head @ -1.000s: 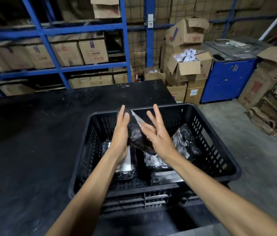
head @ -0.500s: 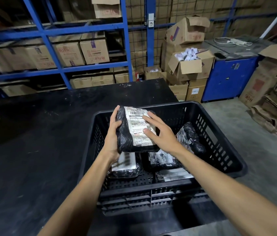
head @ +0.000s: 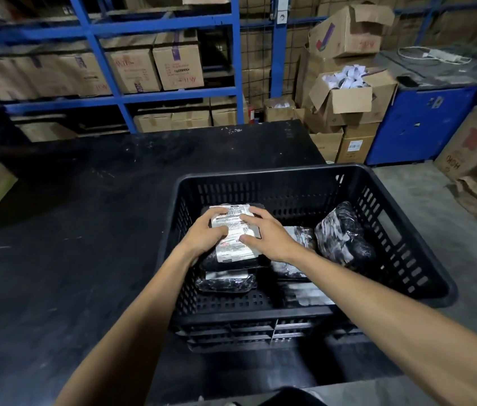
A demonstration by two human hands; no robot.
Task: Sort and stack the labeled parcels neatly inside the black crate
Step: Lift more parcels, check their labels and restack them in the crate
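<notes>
Head view shows us pressing a labeled parcel (head: 235,238) down on the left side of the black crate (head: 401,230), which stands on the dark bench (head: 84,230). Our left hand (head: 205,237) lies on the left part of the parcel with fingers curled over its white label, and our right hand (head: 263,237) lies flat on the right part, fingers spread; both hands touch it from above more than grip it. Under this parcel we see another wrapped parcel (head: 225,281), so the top one sits as the second layer of a stack. On the right side of the crate a bulky parcel (head: 344,234) leans tilted, and between the two a flatter parcel (head: 298,234) lies partly hidden by our right arm.

We judge that the main risk is sliding: the wrap looks smooth and shiny, and the parcel below looks soft, so the top one may tip toward the middle when we let go. The leaning parcel may also fall over the free floor of the crate.
</notes>
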